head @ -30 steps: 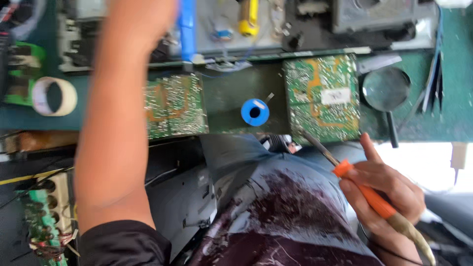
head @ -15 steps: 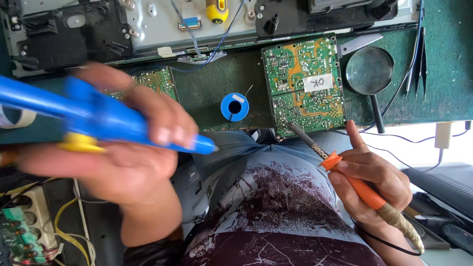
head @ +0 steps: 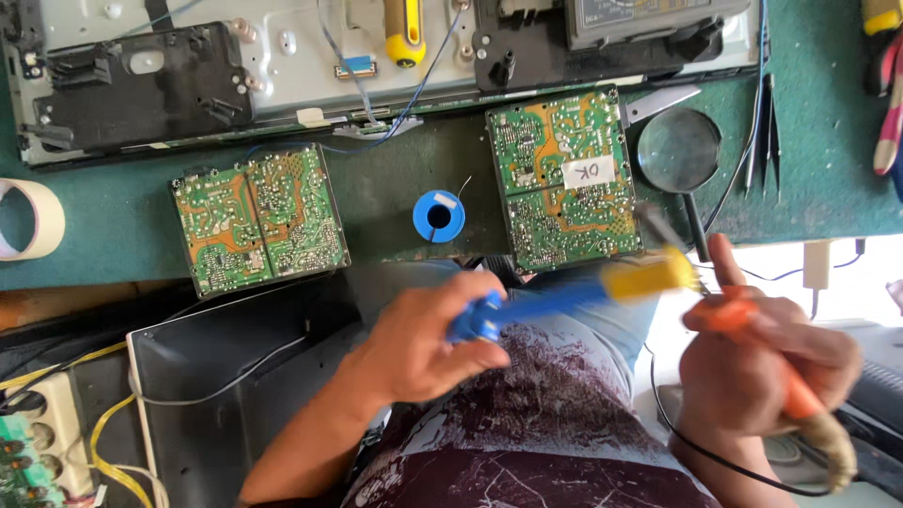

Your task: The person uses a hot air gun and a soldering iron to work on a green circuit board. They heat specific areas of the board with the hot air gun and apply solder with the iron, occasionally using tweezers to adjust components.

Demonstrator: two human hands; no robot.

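The blue-and-yellow desoldering pump (head: pixel 574 292), which half a second ago sat far out to the left in the raised left hand, now lies level across the lap, its yellow end brought right up to the tip of the orange-handled soldering iron (head: pixel 752 329); the two tools have come together in front of the body, just below the bench edge, so the work looks to have moved from fetching the pump to readying it against the iron. The left hand (head: pixel 423 348) is closed around the pump's blue plastic barrel; the right hand (head: pixel 762 376) is wrapped round the iron's smooth orange grip, thumb up, a black cord trailing below. Beyond them, on the green felt-like bench top (head: pixel 828 188), lie two flat green circuit boards (head: pixel 564 179) (head: pixel 259 216) with dense solder traces, a small blue spool of solder (head: pixel 438 215) between them, and a round magnifying glass (head: pixel 679 150) with a dark handle beside the right board.
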